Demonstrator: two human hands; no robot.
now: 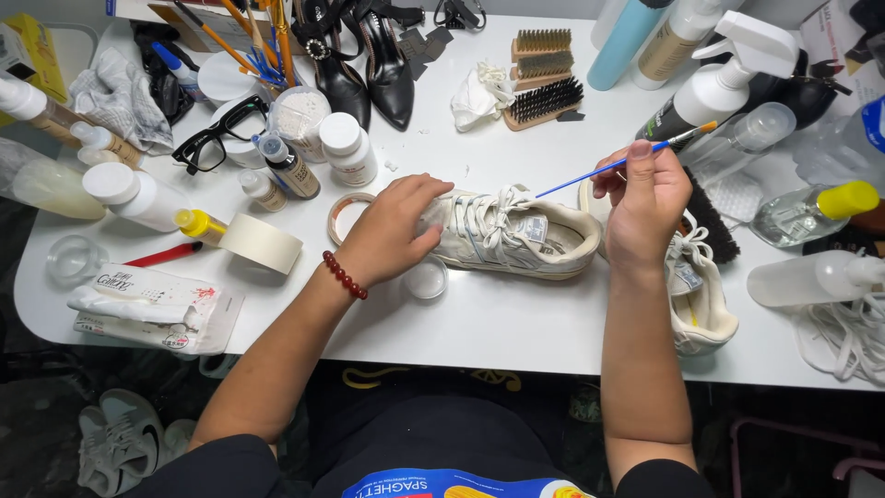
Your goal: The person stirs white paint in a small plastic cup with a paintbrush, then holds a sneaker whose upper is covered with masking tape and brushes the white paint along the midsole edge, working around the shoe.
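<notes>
A cream sneaker point(525, 242) with white laces lies on its side on the white table point(498, 323). My left hand point(392, 229), with a red bead bracelet at the wrist, rests over its toe and holds it down. My right hand point(645, 198) grips a thin blue-handled paintbrush point(627, 162), bristle tip pointing up to the right, handle end near the sneaker's laces. A second cream sneaker point(701, 295) lies under and behind my right hand. A small round clear dish point(426, 278) sits in front of the first sneaker.
Tape rolls point(263, 243), white bottles point(348, 148), black glasses point(217, 136), black high heels point(369, 65), brushes point(544, 78), a spray bottle point(728, 78) and loose laces point(843, 337) crowd the table. A wipes pack point(152, 309) lies at the front left. Shoes point(120, 443) sit on the floor.
</notes>
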